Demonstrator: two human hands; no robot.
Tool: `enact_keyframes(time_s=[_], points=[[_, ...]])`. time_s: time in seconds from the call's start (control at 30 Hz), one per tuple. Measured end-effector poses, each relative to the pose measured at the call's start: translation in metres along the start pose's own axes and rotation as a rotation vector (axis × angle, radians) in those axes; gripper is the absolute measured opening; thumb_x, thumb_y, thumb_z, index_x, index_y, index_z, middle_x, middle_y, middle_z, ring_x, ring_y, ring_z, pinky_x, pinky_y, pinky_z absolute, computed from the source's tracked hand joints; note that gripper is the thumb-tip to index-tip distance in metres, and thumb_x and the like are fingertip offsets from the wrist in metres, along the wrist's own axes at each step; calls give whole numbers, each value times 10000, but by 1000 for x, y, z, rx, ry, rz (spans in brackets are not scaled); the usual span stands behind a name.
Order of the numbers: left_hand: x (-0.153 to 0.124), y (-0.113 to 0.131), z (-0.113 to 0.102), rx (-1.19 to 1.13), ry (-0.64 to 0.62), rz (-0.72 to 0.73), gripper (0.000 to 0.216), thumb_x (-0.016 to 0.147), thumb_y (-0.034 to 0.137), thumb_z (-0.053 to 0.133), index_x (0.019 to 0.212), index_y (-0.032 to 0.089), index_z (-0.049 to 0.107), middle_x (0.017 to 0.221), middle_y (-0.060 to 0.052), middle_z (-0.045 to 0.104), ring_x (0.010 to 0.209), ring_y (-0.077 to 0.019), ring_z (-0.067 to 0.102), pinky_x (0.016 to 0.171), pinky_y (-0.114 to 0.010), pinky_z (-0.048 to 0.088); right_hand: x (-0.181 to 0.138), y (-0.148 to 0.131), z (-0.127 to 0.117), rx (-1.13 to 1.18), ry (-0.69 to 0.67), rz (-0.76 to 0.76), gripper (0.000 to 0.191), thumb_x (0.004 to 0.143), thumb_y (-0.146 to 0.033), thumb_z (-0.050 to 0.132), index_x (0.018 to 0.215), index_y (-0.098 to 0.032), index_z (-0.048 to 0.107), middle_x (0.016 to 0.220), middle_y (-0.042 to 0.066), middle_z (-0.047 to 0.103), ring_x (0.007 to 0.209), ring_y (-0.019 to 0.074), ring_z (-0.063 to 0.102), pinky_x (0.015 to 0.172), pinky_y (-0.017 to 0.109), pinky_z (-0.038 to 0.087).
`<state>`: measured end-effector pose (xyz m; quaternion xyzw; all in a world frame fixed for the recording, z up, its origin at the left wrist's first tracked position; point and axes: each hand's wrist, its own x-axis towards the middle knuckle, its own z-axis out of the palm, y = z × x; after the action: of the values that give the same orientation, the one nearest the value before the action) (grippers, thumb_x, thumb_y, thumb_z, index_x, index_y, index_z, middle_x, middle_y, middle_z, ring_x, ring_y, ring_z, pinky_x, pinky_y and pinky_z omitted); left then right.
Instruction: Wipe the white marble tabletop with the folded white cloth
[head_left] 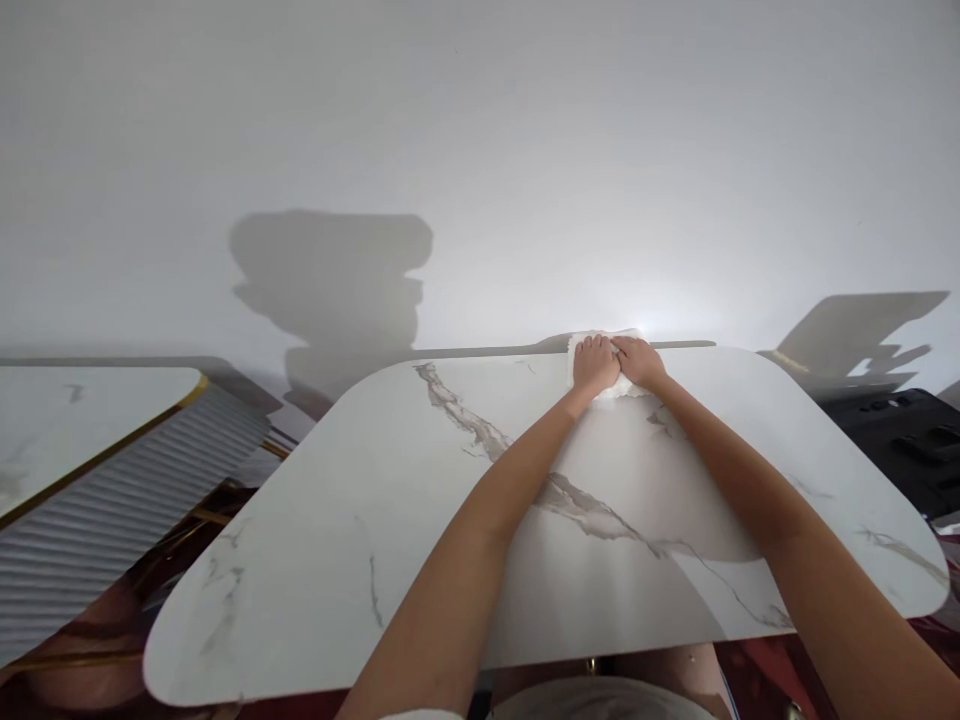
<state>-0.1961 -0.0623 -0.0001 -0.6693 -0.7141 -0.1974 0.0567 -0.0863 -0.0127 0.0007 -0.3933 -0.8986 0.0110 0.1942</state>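
Note:
Both arms reach across a white marble-patterned tabletop (pixel 315 520) to its far edge by the wall. Beneath my hands lies a white cloth (pixel 628 388) with a ragged-looking edge, partly covered by them. My left hand (pixel 596 362) presses on the cloth, its fingers bent over it. Close beside it, my right hand (pixel 637 362) also grips the cloth, the fingertips touching or nearly touching the left hand. The cloth sits right at the tabletop's far edge and seems to reach up slightly past it.
A plain pale wall (pixel 525 150) rises behind the table and carries dark shadows. At left stands a second marble-topped piece (pixel 90 405) with a gold edge and ribbed grey side. A black object (pixel 900 440) is at the right. Dark red flooring (pixel 772 670) shows below.

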Motion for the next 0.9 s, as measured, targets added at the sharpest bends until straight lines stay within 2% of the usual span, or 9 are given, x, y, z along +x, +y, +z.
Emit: enact_keyframes(time_s=[0.17, 0.37, 0.73, 0.9], points=[[-13, 20, -1, -44, 1, 49, 364, 932, 176, 314, 1227, 117, 520, 1340, -126, 526, 1269, -262, 409, 1064, -385, 289, -23, 4, -10, -60, -14, 19, 440, 922, -138, 299, 1287, -126, 544, 1364, 113, 545, 1269, 228, 456, 1039, 355, 340], [-43, 28, -12, -109, -50, 97, 429, 937, 193, 283, 1327, 127, 451, 1450, -118, 431, 1355, -252, 326, 1120, -396, 230, -57, -15, -19, -104, -52, 95, 465, 932, -142, 280, 1352, -86, 473, 1428, 145, 471, 1311, 259, 401, 1059, 405, 307], [-135, 31, -47, -73, -89, 110, 453, 933, 203, 302, 1355, 116, 440, 1471, -125, 412, 1377, -265, 317, 1139, -394, 236, -136, -86, -41, -127, -93, 91, 477, 949, -191, 289, 1369, -31, 448, 1441, 178, 445, 1330, 297, 368, 1079, 419, 271], [-188, 31, -69, -149, -158, 35, 511, 888, 174, 337, 1391, 161, 427, 1498, -74, 391, 1407, -227, 291, 1167, -376, 218, -183, -121, -51, -112, -104, 49, 505, 930, -182, 302, 1393, -20, 422, 1449, 196, 427, 1350, 321, 349, 1088, 472, 265]])
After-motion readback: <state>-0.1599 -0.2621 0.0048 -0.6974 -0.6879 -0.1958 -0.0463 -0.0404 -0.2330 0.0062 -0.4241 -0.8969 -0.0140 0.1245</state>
